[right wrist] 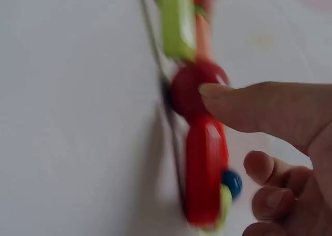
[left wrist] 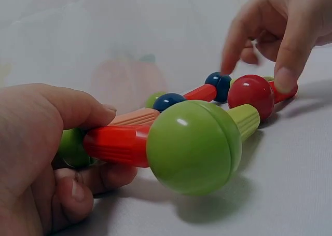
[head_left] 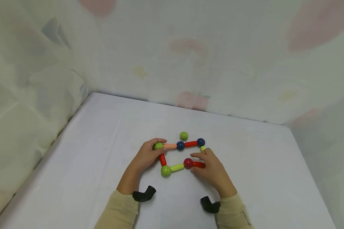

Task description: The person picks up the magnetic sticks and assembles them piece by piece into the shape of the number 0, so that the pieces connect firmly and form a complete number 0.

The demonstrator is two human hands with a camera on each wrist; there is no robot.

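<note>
A loop of magnetic rods and balls lies on the white table (head_left: 103, 133). My left hand (head_left: 157, 150) grips its far-left corner, a green ball (head_left: 159, 146), with the thumb over the peach rod (left wrist: 136, 116). From there a red rod (left wrist: 116, 145) runs to the near green ball (left wrist: 194, 145), then a yellow-green rod (head_left: 177, 167) leads to a red ball (head_left: 188, 163). My right hand (head_left: 197, 163) pinches the short red rod (right wrist: 206, 168) beside that red ball (right wrist: 189, 93), thumb tip against the ball. Two blue balls (head_left: 180, 145) (head_left: 201, 142), joined by a red rod, close the far side.
One loose green ball (head_left: 184, 135) sits just beyond the loop. Pale patterned fabric (head_left: 189, 57) hangs behind the table and along its left side. The table's right edge (head_left: 309, 168) drops off. Black wrist mounts (head_left: 144, 194) show at both cuffs.
</note>
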